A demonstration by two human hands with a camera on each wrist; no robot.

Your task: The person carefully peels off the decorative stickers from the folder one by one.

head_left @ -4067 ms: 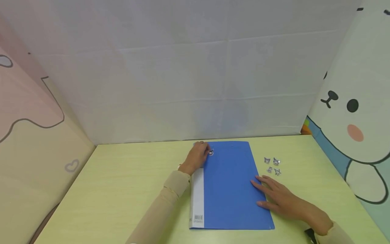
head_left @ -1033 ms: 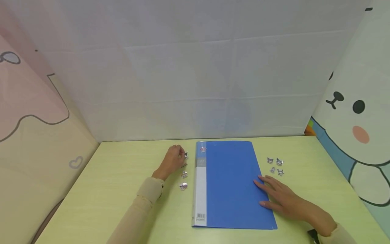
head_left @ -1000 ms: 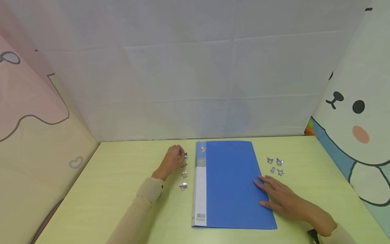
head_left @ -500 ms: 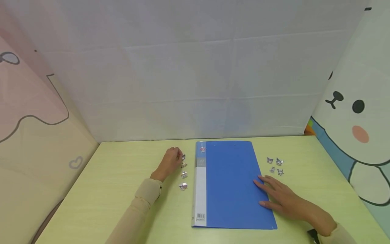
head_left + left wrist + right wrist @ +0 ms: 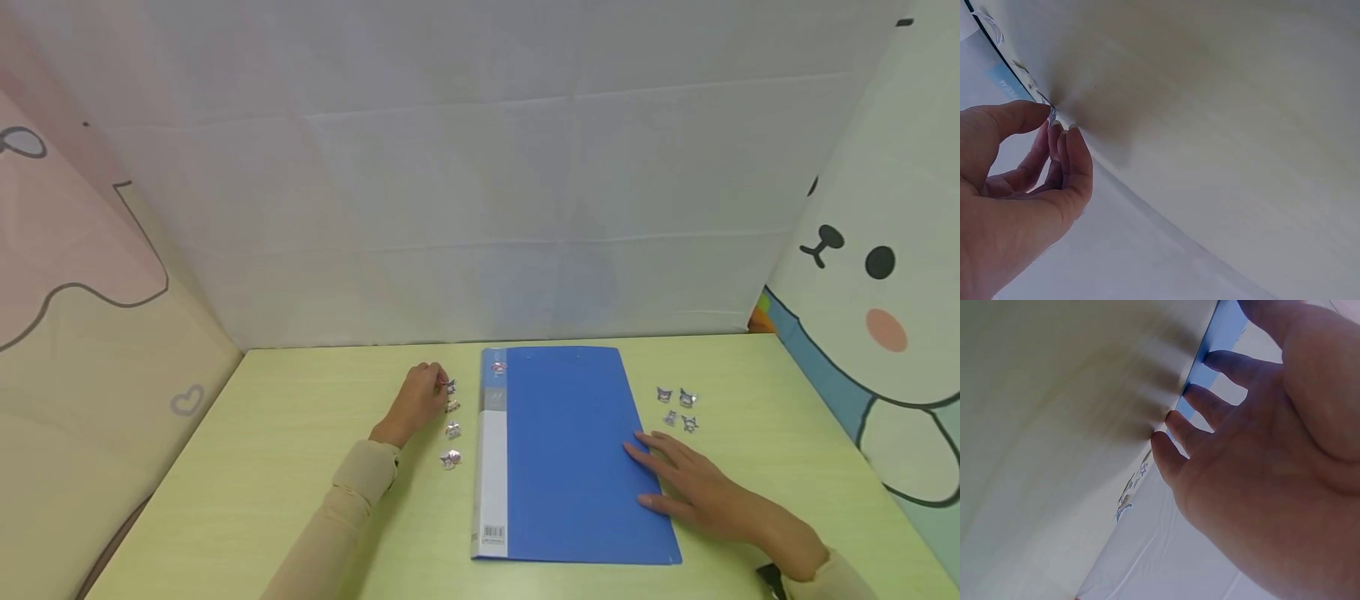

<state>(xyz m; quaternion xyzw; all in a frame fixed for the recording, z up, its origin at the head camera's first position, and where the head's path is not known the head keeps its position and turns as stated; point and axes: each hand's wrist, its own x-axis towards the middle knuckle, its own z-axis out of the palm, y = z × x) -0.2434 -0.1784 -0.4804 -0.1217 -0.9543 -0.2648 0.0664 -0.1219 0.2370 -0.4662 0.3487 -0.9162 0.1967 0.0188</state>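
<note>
At the top of a short column of small cartoon stickers [image 5: 453, 430], left of a blue folder [image 5: 577, 458], my left hand [image 5: 416, 400] pinches a sticker [image 5: 451, 387] between thumb and fingertips. In the left wrist view the thumb and fingers meet on a small shiny edge [image 5: 1053, 114] close over the table. The folder lies closed, and another sticker [image 5: 499, 367] with pink on it sits near the top of its white and blue spine [image 5: 492, 467]. My right hand [image 5: 690, 483] rests with spread fingers on the folder's right edge.
Several purple and white stickers [image 5: 687, 398] lie in a small group right of the folder, beyond the right hand. The pale yellow table [image 5: 315, 400] meets a white cloth backdrop [image 5: 420, 208] at the back, with printed cloths at both sides.
My left hand has moved from the folder's top left corner to the sticker column, then slightly left with the pinched sticker. The right hand has stayed on the folder.
</note>
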